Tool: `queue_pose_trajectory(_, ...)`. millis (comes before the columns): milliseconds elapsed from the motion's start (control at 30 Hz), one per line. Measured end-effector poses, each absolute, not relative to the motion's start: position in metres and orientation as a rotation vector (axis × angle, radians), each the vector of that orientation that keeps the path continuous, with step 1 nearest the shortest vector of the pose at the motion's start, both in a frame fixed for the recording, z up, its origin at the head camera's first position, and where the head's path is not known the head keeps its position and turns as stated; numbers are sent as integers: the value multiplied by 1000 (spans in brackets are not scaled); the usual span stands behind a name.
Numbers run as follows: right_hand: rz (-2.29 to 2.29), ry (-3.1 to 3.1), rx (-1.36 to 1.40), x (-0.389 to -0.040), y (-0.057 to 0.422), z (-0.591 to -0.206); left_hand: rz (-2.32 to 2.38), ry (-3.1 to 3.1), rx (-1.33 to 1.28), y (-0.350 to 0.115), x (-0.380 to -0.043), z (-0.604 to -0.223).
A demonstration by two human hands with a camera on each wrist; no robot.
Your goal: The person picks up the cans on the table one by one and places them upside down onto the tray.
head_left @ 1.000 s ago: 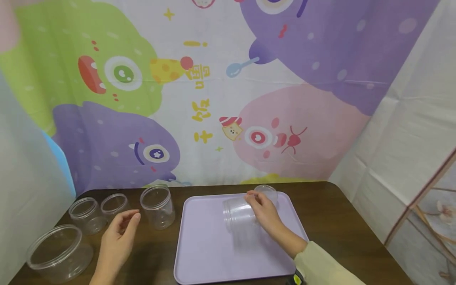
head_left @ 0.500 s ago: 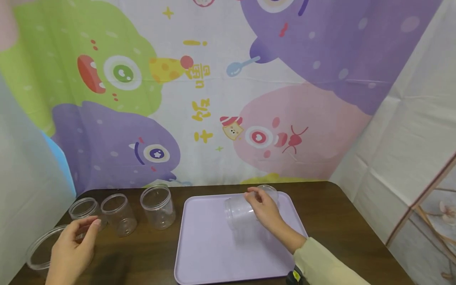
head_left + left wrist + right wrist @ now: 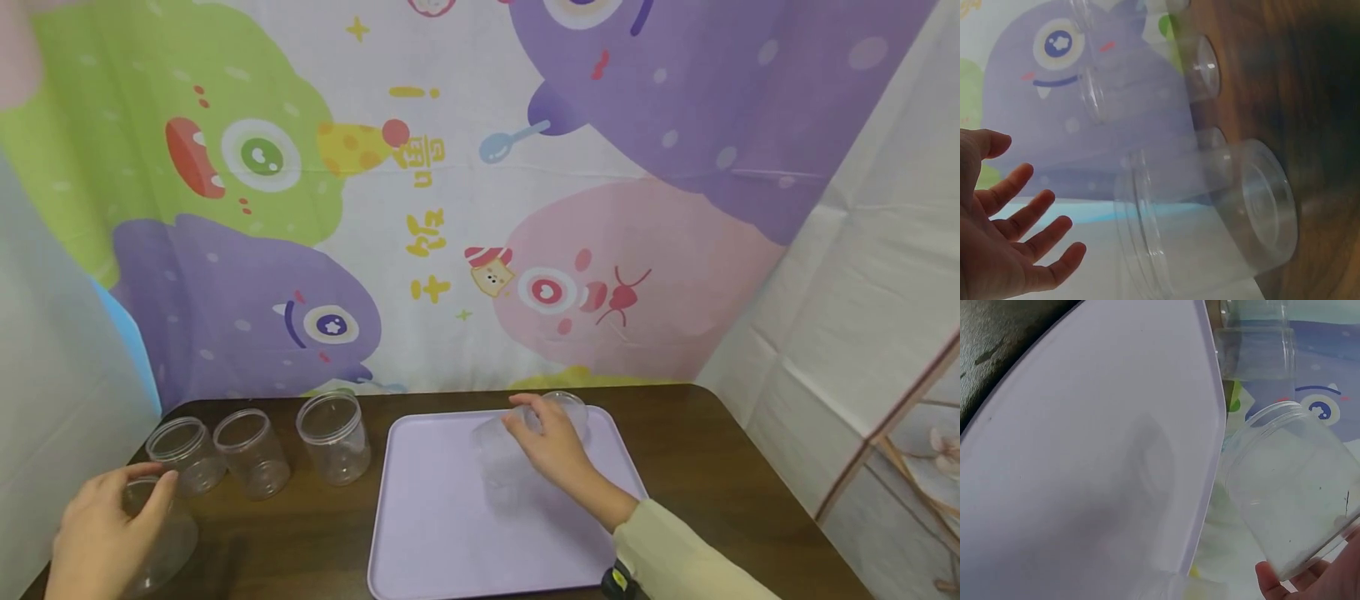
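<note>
My right hand grips a clear plastic jar by its base end and holds it tilted over the lilac tray. In the right wrist view the held jar has its ringed mouth turned away from the hand. My left hand is above the wide clear jar at the table's left, partly hiding it. The left wrist view shows the left fingers spread and bent, apart from the ringed mouth of the wide jar.
Another clear jar stands at the tray's back right corner, partly behind my right hand. Left of the tray, three clear jars stand upright: a short one, a narrow one and a taller one. A printed cloth hangs behind the table.
My left hand has moved left, from in front of the narrow jar to over the wide jar. The right hand stays over the tray while its jar tips mouth-down a little.
</note>
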State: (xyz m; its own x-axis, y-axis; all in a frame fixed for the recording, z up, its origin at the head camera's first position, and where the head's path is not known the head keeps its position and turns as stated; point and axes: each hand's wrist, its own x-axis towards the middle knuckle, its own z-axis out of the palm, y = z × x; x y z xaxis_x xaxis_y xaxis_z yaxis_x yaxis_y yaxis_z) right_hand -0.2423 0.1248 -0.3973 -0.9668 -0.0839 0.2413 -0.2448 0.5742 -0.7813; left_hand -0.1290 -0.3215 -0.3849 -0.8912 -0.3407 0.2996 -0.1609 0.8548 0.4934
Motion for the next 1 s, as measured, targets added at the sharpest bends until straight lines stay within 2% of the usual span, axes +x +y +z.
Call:
queue_pose_trajectory(333,1211,-2630,337,-242,126,-398,-626,-2729,569,-329,-133,-391)
queue_pose_trajectory(1000,876,-2672,430,-253,119,-409,-573,-2829,578,-344,-132,-395)
